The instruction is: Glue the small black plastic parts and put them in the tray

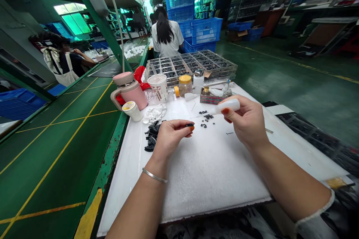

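My left hand [174, 136] pinches a small black part [190, 124] between thumb and fingertips, above the white foam sheet [213, 171]. Closed around a small white squeeze bottle [228, 106], my right hand [248, 121] tilts it so that its thin nozzle points left, toward the left hand; nozzle and part are apart. Beside my left wrist lies a pile of black plastic parts [151, 136]. Several tiny black ring-like pieces [207, 117] are scattered on the foam between the two hands. A short dark pin [229, 133] rests below the right hand.
A pink thermos [130, 91], a lidded white tub [132, 111], a paper cup [158, 87], a yellow-capped jar [185, 86] and a small box [210, 98] line the back. Behind stands a compartment tray [193, 63]. A green conveyor [64, 134] runs left. Two people sit farther off.
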`<state>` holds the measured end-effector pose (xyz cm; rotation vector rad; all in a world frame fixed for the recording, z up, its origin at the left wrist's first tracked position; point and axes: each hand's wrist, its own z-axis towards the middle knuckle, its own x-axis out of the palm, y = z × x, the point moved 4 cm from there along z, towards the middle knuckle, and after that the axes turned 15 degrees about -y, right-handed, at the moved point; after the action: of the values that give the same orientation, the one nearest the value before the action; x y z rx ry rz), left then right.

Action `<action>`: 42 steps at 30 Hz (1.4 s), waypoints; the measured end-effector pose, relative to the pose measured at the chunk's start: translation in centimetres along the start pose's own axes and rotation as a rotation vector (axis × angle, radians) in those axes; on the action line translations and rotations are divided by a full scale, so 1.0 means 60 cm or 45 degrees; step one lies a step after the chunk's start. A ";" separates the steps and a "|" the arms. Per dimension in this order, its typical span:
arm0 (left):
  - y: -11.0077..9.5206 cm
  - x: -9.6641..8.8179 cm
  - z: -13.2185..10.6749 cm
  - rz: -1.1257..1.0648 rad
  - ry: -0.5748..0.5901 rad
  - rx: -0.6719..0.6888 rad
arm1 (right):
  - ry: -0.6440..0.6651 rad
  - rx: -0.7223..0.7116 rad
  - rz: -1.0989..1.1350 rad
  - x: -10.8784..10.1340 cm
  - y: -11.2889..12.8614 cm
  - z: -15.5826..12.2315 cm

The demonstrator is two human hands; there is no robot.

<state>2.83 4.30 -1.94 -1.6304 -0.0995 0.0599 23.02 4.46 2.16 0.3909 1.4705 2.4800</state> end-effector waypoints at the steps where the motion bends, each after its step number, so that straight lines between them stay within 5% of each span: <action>1: -0.001 0.000 0.000 -0.012 0.007 0.017 | -0.032 0.068 0.066 -0.002 -0.005 0.003; 6: -0.003 -0.002 -0.002 -0.075 0.036 0.012 | -0.094 0.513 0.365 0.003 -0.035 0.006; 10: -0.005 -0.002 -0.003 -0.211 0.018 -0.045 | 0.184 0.725 0.401 0.034 -0.048 -0.019; 15: -0.006 0.001 -0.006 -0.305 -0.010 -0.073 | 0.491 0.433 -0.045 0.062 -0.044 -0.051; 20: -0.008 0.007 -0.010 -0.250 -0.028 -0.037 | 0.405 0.000 -0.394 0.061 -0.025 -0.051; 29: -0.009 0.022 -0.017 -0.209 -0.035 -0.086 | 0.395 -0.214 -0.514 0.052 -0.016 -0.046; 42: -0.005 0.005 -0.003 -0.073 -0.157 -0.031 | 0.202 0.170 -0.478 0.010 -0.028 0.011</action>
<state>3.16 4.16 -1.63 -1.6470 -0.2428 0.1156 22.78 5.97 1.04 -0.0614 1.6033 2.1628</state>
